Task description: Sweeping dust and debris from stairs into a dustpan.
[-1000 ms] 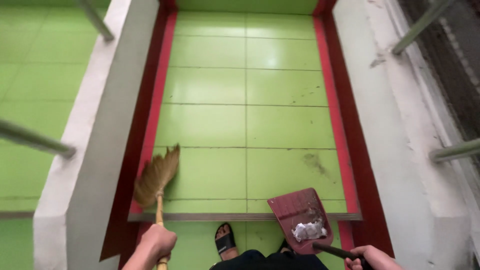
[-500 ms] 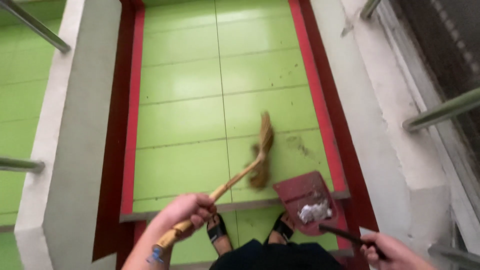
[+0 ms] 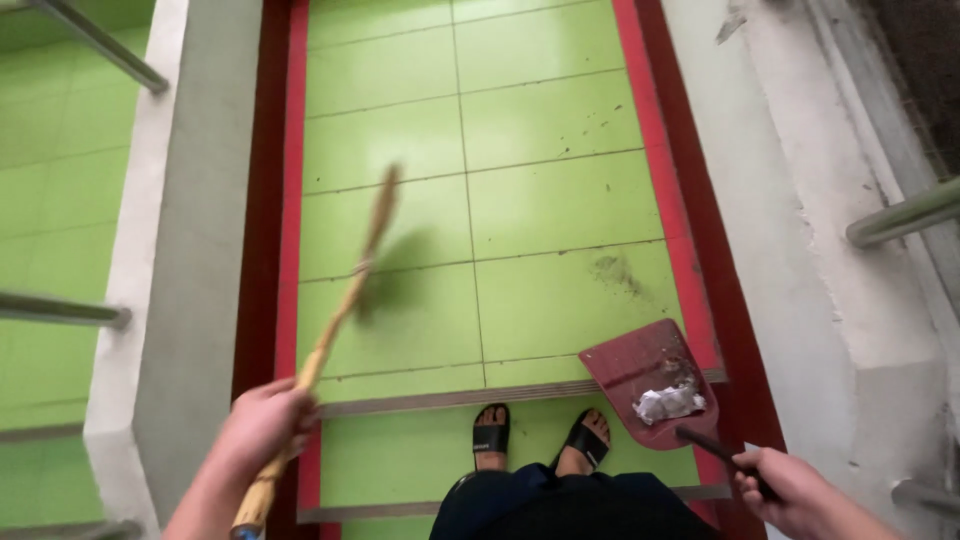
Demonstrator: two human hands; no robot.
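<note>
The green tiled landing [image 3: 540, 190] with its red border is filling most of the head view, running between a grey concrete wall [image 3: 185, 250] on the left and a pale plastered wall [image 3: 820, 230] on the right, with metal rails [image 3: 900, 212] sticking in from both sides. Below it the edge of a step [image 3: 440, 398] is crossing the picture, and the person's two feet in black sandals [image 3: 540, 440] are standing on the tread just under that edge.

The broom [image 3: 345, 300] is slanting up from the lower left, its bristle end blurring over the tiles on the left half of the landing. The left hand [image 3: 265, 425] is wrapping closed around the wooden handle low down, fingers curled tight on it. The red dustpan [image 3: 655, 385] is sitting tilted over the step edge at the right, near the red border, with a crumpled white scrap [image 3: 668, 403] lying in it. The right hand [image 3: 790, 490] is gripping the dark handle of the dustpan, fingers shut around it.

Compared with half a second ago, the broom head has swung from just beside the dustpan across to the left side of the landing, while the dustpan is staying in much the same spot.
</note>
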